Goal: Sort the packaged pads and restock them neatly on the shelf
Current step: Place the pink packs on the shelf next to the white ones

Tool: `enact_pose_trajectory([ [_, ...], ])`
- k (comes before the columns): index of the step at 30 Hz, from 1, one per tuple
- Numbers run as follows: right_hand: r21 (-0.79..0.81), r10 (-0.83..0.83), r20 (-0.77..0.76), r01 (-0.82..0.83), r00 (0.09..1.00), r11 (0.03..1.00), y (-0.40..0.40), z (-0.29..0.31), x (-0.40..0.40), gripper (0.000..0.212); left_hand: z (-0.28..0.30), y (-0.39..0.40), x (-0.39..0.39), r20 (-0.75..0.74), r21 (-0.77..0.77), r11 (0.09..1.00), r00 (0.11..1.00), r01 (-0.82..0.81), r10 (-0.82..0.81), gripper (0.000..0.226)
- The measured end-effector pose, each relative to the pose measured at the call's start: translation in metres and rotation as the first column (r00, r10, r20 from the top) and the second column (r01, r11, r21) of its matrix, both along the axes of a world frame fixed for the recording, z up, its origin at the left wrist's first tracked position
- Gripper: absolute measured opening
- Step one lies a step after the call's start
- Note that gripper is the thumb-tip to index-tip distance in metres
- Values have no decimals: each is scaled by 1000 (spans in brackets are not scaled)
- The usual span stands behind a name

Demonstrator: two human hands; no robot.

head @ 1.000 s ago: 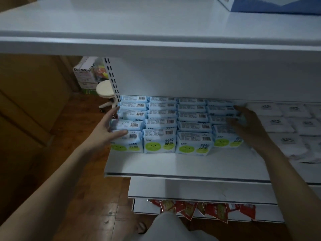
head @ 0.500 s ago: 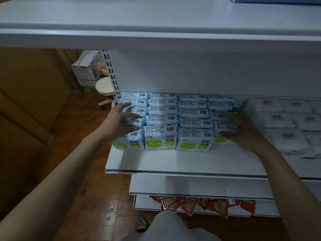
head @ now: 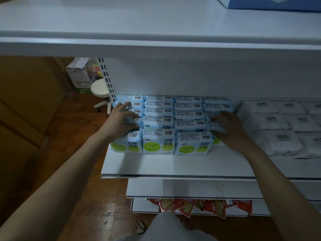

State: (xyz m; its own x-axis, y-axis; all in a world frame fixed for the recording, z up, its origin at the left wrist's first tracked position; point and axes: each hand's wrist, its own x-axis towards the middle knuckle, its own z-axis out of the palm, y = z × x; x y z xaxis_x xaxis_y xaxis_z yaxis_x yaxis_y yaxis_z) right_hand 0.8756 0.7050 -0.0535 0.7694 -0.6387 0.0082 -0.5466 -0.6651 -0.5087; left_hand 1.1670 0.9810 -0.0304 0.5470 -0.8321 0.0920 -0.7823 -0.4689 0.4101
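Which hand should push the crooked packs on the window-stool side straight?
The left hand, probably. It already lies on the leftmost column of blue packs, its fingers spread over them. The right hand rests on the rightmost column, beside the white packs, so it would have to cross over.

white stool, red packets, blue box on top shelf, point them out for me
white stool (head: 99,88), head view, on its round seat
red packets (head: 215,206), head view, on one packet's front
blue box (head: 271,5), head view, on its blue side

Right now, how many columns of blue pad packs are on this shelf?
4, side by side: far left under the left hand, two in the middle, far right under the right hand. Packs beneath the hands may be hidden.
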Motion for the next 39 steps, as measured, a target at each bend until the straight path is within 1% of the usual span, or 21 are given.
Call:
enact_pose_trajectory([
  [1,-6,-2,-43,2,999,1000,-2,2,-2,50,0,2,0,28,9,1000,1000,-6,6,39],
  [3,-79,-30,-76,24,997,997,-1,8,-3,44,-2,10,-2,160,-11,999,986,-40,41,42],
  [4,-132,-38,-27,34,999,991,2,12,-1,40,-3,15,-5,233,-63,997,971,-47,60,42],
  [5,-176,-26,60,37,998,984,6,18,0,36,-3,20,-9,291,-135,990,954,-39,78,39],
  [7,-189,49,219,-7,975,982,23,28,5,32,-4,28,-20,336,-286,958,939,25,75,35],
  [8,-163,95,243,-56,966,985,34,31,7,34,-4,30,-26,346,-323,943,937,80,39,36],
  [9,-131,149,234,-120,961,984,46,31,9,39,-6,32,-30,368,-319,936,930,146,-19,38],
  [10,-126,216,201,-193,955,973,57,28,11,46,-9,33,-35,403,-278,935,911,218,-93,42],
  [12,-213,352,93,-327,931,921,73,13,16,59,-19,32,-40,447,-152,932,864,328,-231,51],
  [13,-270,393,46,-367,918,890,77,5,20,61,-24,29,-40,446,-110,928,852,356,-274,54],
  [14,-312,408,22,-381,913,870,78,-1,23,61,-27,26,-38,437,-100,923,850,372,-296,55],
  [17,-366,390,57,-344,919,865,79,-6,37,60,-28,11,-28,422,-160,904,855,397,-301,51],
  [19,-373,397,57,-349,916,860,80,-9,45,60,-27,3,-21,462,-143,913,842,381,-279,53],
  [21,-355,418,36,-379,908,855,82,-13,49,61,-30,1,-18,516,-107,930,819,353,-251,59],
  [23,-345,432,31,-396,901,851,85,-16,55,60,-34,0,-18,535,-63,935,802,350,-265,66],
  [27,-344,430,30,-394,902,852,86,-22,66,59,-35,-7,-20,487,99,943,811,318,-325,87],
  [30,-353,432,30,-394,902,848,85,-24,67,59,-37,-7,-22,465,159,940,817,301,-340,96],
  [32,-364,438,26,-399,899,841,86,-23,67,62,-39,-5,-20,476,170,941,812,292,-338,97],
  [36,-422,416,-12,-382,909,822,90,-22,69,74,-42,-7,-19,500,159,946,803,283,-324,96],
  [39,-449,390,-39,-365,920,816,93,-22,71,75,-44,-9,-16,509,158,945,796,287,-327,96],
])
